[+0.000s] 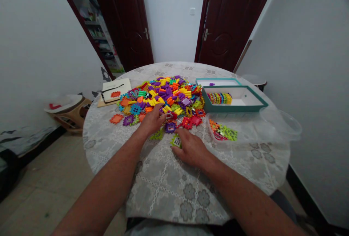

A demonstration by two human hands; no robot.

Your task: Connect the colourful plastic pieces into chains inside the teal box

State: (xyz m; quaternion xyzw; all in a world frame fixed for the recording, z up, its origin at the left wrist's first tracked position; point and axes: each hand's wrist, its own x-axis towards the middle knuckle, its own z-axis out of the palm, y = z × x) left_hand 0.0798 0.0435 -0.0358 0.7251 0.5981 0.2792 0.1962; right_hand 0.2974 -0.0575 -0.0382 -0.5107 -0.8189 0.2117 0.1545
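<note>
Wooden stool point(72, 114): on the floor, left of the tabletop point(160, 196) and its grey patterned cloth.
Pale notebook point(121, 84): at the tabletop's left edge, a thin black item and an orange piece point(115, 94) lying across it.
Heap of plastic pieces point(165, 92): middle of the tabletop, many colours, flat toothed squares spread around its front.
Left hand point(154, 120): at the heap's front edge, fingers reaching over a red piece point(171, 115); cannot tell whether it grips.
Purple window piece point(170, 127): flat on the cloth, between the hands.
Green window piece point(176, 141): just in front of the purple one, at the right hand's fingertips.
Right hand point(192, 148): thumb and fingers pinching that green piece.
Teal box point(237, 108): right of the heap, a row of upright pieces point(219, 98) along its left part.
Clear tub point(248, 123): in front of the box, orange, green and red pieces point(227, 133) at its left end.
</note>
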